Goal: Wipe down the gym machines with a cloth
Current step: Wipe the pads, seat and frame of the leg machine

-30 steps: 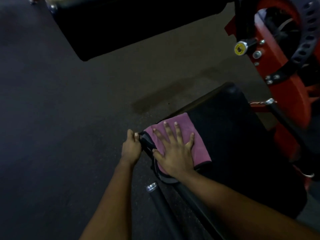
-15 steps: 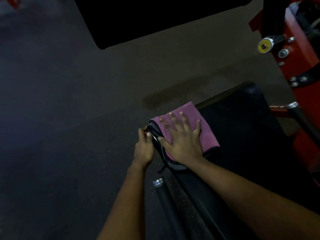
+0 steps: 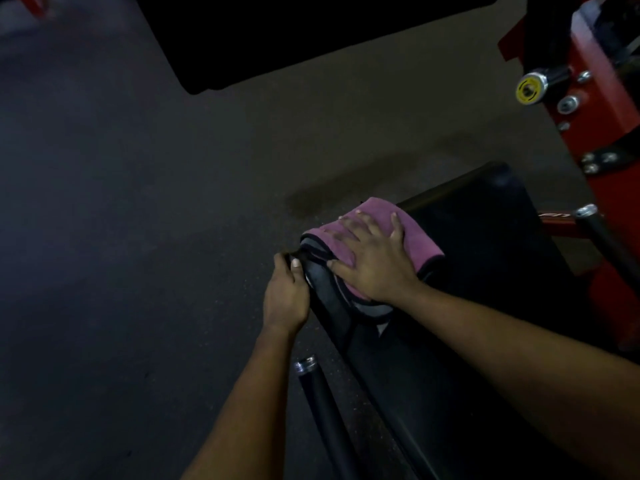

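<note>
Pink cloth, folded, dark-trimmed, grey underside showing, lies on the left end of the black seat pad. It covers that corner and hangs a bit over the pad's near edge.

The right hand is directly on top of the cloth, palm down. Fingers are straight and spread, thumb out toward the pad's left corner, and it presses flat with nothing gripped. The fingertips are motion-blurred and reach close to the cloth's far edge. Pink shows past the hand toward the pad's middle, and a strip of grey shows below the wrist.

The left hand is at the pad's left corner, just beside the cloth. Its fingers are curled round the pad edge with the thumb on top, gripping the pad. Whether the thumb also touches the cloth's trim, I cannot tell.

Rest of the pad is bare and dark beyond the cloth.
- Below the pad's left corner: a black bar with a chrome end.
- Right of the pad: a red frame with bolts and a yellow-capped knob.
- Above the pad, at the top of the view: a second black pad.
- Left of the seat pad: dark floor, with a darker stain just beyond the cloth.
</note>
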